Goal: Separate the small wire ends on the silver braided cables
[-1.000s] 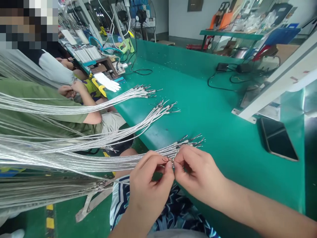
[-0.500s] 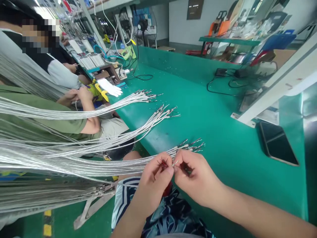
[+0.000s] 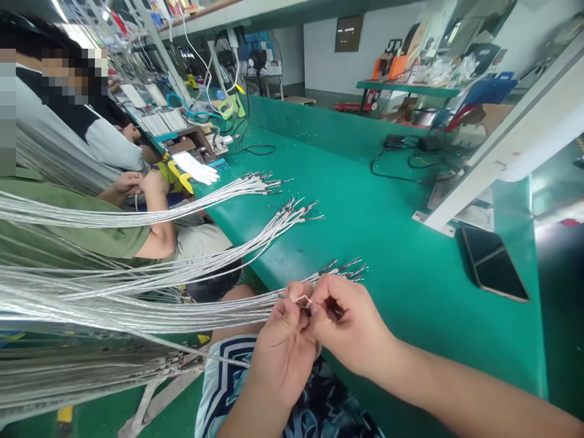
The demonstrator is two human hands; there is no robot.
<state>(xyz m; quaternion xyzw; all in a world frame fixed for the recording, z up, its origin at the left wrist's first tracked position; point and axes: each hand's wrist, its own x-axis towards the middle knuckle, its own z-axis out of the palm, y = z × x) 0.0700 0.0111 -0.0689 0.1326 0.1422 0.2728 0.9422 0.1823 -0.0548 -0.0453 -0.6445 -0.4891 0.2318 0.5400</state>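
My left hand (image 3: 285, 350) is closed around the end of a grey cable (image 3: 219, 358) that runs in from the left over my lap. A thin white wire (image 3: 303, 298) sticks out between my hands, bent near its middle. My right hand (image 3: 349, 319) pinches that wire between thumb and index finger, its fingertips close to my left fingers. The cable's end inside the left palm is mostly hidden. Just behind my hands lies a bundle of grey cables (image 3: 255, 310), with stripped red, white and dark wire ends (image 3: 349, 267) on the green bench.
Two more cable bundles (image 3: 255, 185) (image 3: 283, 222) lie across the green bench (image 3: 401, 292). A phone (image 3: 495, 261) rests at right beside a white post (image 3: 483, 164). Black adapters with cords (image 3: 396, 143) and a white glove (image 3: 196, 167) lie farther back. Co-workers sit at left.
My left hand has turned so its palm side shows more. The white wire between my fingers now shows longer and bent. The view has shifted slightly.
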